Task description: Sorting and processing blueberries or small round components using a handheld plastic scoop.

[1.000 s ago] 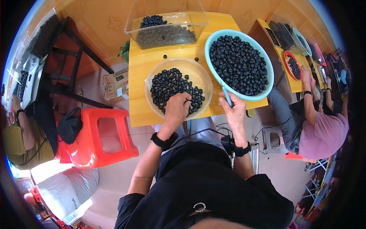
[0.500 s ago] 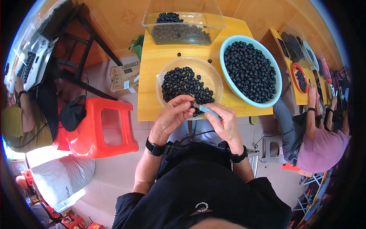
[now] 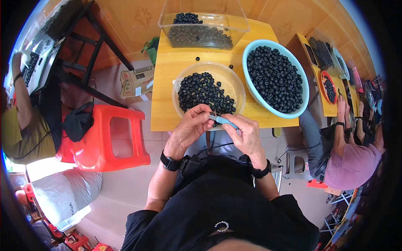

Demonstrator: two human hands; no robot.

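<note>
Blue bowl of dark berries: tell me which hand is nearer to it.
Right. The right hand sits just below the blue bowl's near rim, holding a light-blue tool. The left hand is farther left, below the clear bowl.

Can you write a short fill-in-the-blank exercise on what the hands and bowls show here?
1. The right hand holds a light ____ tool.
2. The left hand pinches a dark berry over the ____ bowl, the one nearer the person.
3. The large bowl of berries has a light ____ rim.
4. The stool left of the table is ____.

Missing words: blue; clear; blue; red
</note>
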